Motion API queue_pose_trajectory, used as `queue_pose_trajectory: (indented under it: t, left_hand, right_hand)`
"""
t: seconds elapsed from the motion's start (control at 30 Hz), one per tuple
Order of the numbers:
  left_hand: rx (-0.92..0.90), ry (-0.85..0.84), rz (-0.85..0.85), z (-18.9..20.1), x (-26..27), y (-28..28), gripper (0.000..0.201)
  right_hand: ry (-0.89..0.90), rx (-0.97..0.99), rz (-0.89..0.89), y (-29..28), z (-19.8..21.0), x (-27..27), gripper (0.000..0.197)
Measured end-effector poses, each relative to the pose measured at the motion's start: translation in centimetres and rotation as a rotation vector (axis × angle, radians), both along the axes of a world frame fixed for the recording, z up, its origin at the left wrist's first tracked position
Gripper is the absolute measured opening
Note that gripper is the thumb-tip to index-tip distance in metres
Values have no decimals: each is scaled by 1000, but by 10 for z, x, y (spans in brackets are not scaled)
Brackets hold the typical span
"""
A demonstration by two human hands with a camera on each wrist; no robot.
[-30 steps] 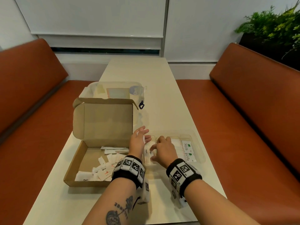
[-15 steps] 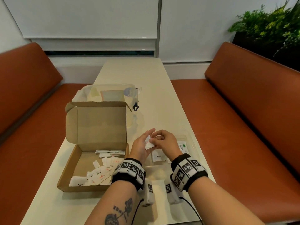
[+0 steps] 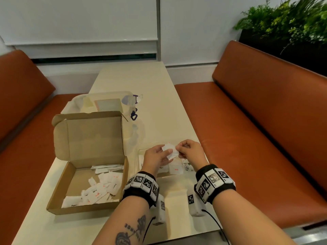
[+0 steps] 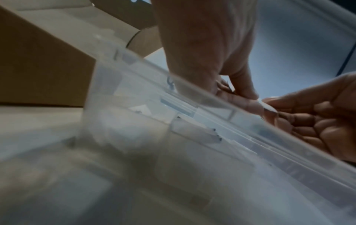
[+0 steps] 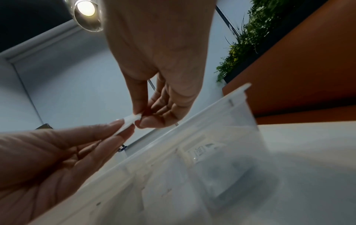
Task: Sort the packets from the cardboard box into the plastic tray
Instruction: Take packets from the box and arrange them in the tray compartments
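Note:
In the head view an open cardboard box (image 3: 70, 184) sits on the table's left side with several white packets (image 3: 99, 190) loose inside. To its right stands the clear plastic tray (image 3: 139, 156), with packets lying in its compartments. Above the tray both hands hold a small bunch of white packets (image 3: 170, 153). My left hand (image 3: 165, 151) pinches them from the left, and my right hand (image 3: 178, 149) pinches them from the right. The right wrist view shows the right hand (image 5: 138, 120) gripping a packet's (image 5: 128, 121) edge while the left hand's fingers (image 5: 108, 130) hold its other end.
A clear lidded container (image 3: 106, 103) stands behind the box's raised lid (image 3: 88, 135). Orange benches (image 3: 256, 129) run along both sides of the narrow table (image 3: 141, 82). A plant (image 3: 283, 23) is at the far right. The table's near edge lies just below my wrists.
Both hands were down in the tray a second ago. They have lifted above it, with white packets now pinched between them. The head view has shifted slightly.

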State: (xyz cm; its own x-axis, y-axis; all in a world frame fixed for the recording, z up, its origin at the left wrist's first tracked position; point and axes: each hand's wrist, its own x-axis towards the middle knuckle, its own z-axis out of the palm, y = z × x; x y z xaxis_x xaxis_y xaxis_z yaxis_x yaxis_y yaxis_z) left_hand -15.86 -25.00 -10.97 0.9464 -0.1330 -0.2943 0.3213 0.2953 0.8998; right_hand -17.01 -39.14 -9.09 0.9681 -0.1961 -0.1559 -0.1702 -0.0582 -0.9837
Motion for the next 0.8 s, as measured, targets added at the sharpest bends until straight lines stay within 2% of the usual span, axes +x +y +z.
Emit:
queue_pose_trajectory:
  t: [0.13,0.27,0.4,0.5,0.57,0.63,0.73,0.8]
  left_hand:
    - [53,-28,63,-2,-1,-6,9]
    - [116,-73,149,-2,-1,-5,11]
    - [227,-125,80,4,0,-2,30]
    - [266,-89,-10,8,0,-2,18]
    - [345,-122,-48,6,0,-3,12]
    - [399,-146,-22,4,-1,-2,11]
    - [257,-88,52,1,1,-2,17]
    - [217,-75,53,-2,0,-2,19]
  right_hand:
    - [11,18,-15,-7,-4,-2,14]
    - [-7,-32,-34,-13,-7,-3,13]
    - [-73,-183,43,-15,-3,-1,7]
    - [-93,-200,90,-11,3,3,7]
    - [-110,-217,88,-9,7,7,7]
    - [-110,-194,56,-7,8,8,12]
    - [-19,-109,36,-3,3,6,26]
    - [24,-147,77,-2,-1,4,26]
